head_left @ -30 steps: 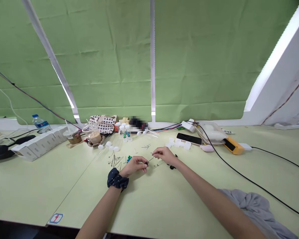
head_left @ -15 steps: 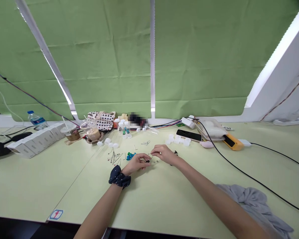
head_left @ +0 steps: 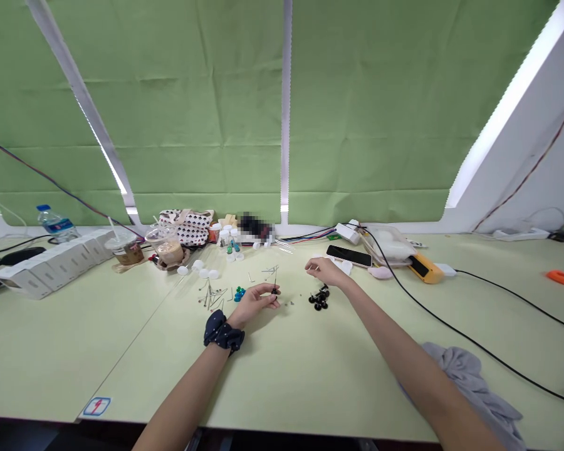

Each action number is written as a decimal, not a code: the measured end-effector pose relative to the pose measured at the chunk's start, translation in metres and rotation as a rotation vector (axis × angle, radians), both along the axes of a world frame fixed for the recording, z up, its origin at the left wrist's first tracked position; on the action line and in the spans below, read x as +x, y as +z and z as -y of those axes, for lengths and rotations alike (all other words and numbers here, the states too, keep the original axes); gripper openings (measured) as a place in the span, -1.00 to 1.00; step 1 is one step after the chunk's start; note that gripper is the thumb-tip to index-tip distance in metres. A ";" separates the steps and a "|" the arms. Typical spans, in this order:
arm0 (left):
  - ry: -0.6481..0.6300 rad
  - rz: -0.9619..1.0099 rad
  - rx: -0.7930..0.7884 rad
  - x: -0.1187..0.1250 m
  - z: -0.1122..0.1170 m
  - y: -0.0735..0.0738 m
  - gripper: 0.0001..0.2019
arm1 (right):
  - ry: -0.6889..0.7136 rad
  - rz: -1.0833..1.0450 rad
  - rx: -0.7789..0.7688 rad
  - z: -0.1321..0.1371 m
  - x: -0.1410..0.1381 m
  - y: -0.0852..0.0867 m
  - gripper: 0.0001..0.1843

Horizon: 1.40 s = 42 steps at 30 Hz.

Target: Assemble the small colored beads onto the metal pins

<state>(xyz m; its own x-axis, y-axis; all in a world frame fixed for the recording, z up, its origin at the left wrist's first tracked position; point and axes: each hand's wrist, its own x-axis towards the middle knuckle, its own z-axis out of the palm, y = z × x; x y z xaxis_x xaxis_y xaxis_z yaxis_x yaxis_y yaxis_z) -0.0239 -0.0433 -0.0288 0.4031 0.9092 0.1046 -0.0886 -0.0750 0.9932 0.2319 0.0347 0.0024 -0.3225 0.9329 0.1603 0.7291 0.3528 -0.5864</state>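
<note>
My left hand (head_left: 259, 299) pinches a small black round piece (head_left: 274, 291) between thumb and fingers. A thin metal rod (head_left: 276, 274) stands upright from that piece. My right hand (head_left: 325, 270) hovers to the right, in front of the white caps (head_left: 344, 265), fingers bent and slightly apart, with nothing visible in them. Below it lies a cluster of black round pieces with short stems (head_left: 318, 299). Next to my left hand are blue and green beads (head_left: 239, 294) and a loose pile of thin metal rods (head_left: 210, 295). Tiny metal bits (head_left: 289, 304) lie between the hands.
A black phone (head_left: 349, 255) lies behind my right hand, beside a yellow device (head_left: 425, 268) and a black cable (head_left: 423, 318). Small bottles (head_left: 229, 240) and iced drinks (head_left: 170, 252) stand at the back left, near white boxes (head_left: 51, 263). Grey cloth (head_left: 470, 388) lies by my right arm.
My right hand has moved away from my left hand, up and to the right, uncovering the black pieces. My left hand now holds its black piece with the rod upright.
</note>
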 end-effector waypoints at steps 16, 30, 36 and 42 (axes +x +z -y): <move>0.005 0.147 -0.014 0.009 0.003 -0.017 -0.68 | 0.161 0.284 0.098 -0.063 -0.111 -0.033 -0.90; 0.039 0.125 -0.012 0.009 0.004 -0.007 -0.74 | 0.128 0.118 0.061 -0.043 -0.089 -0.035 -0.76; 0.055 0.115 -0.014 0.009 0.005 -0.005 -0.74 | 0.155 -0.032 0.048 -0.018 -0.051 -0.034 -0.66; 0.058 0.103 -0.002 0.009 0.005 -0.004 -0.74 | 0.147 0.051 0.080 -0.004 -0.029 -0.037 -0.84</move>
